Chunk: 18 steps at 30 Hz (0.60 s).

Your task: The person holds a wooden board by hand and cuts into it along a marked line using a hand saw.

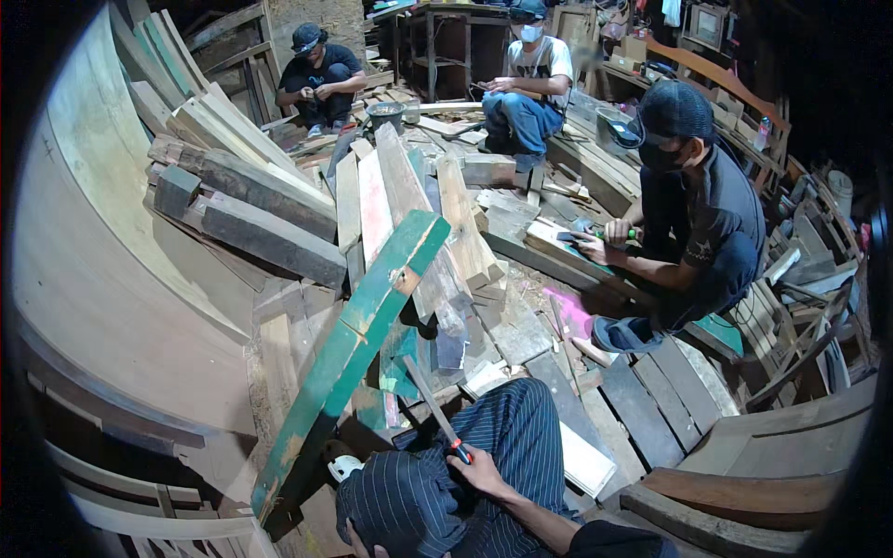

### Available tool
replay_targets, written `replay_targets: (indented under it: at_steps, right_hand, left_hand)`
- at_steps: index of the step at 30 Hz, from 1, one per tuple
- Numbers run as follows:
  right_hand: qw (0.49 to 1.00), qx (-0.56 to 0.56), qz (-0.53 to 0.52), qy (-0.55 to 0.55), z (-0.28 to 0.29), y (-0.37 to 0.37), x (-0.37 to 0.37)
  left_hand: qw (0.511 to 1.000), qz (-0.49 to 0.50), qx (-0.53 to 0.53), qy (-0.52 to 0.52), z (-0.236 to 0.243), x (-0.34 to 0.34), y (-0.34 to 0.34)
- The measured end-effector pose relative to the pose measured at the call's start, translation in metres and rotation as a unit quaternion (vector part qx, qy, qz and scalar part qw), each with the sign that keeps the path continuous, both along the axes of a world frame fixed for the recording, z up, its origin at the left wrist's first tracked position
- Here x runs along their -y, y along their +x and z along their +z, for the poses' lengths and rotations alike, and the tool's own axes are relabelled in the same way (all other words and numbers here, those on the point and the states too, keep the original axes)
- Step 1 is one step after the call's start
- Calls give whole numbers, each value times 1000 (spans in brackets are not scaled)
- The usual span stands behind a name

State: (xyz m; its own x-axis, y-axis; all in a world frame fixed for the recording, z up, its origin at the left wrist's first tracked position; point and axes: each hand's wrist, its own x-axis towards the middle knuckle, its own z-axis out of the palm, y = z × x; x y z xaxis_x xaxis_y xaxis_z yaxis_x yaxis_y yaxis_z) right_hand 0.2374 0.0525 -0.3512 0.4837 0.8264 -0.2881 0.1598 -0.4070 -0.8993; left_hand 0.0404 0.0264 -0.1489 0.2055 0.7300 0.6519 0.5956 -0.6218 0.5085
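Observation:
My right hand (482,472) is closed around the red-and-black handle of a long flat metal tool (428,400), which angles up toward the green-painted wooden beam (353,335). My left hand (367,547) shows only partly at the lower edge, against my striped trousers (530,437); most of its fingers are hidden. The green beam lies diagonally just left of my bent legs, its worn lower end near the bottom of the view. Beyond the tool are stacked offcuts and planks (465,223) in bare, pink and grey tones.
A co-worker (698,223) crouches at right, hands on a green-handled tool and board. Two others (321,79) (526,102) squat at the back near a bucket (386,110). Large curved panels (112,279) lean at left; timber piles and a wooden panel (781,437) flank the right.

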Motion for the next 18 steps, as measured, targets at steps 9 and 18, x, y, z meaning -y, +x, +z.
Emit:
replay_targets:
  at_steps: [9,18]
  right_hand:
    - [1000,-16,2,-15,-7,1,0]
    - [1000,-12,-2,-25,-3,0,-2]
  left_hand:
    - [998,-64,2,16,24,-15,9]
    - [986,-27,-10,162,-40,-27,-13]
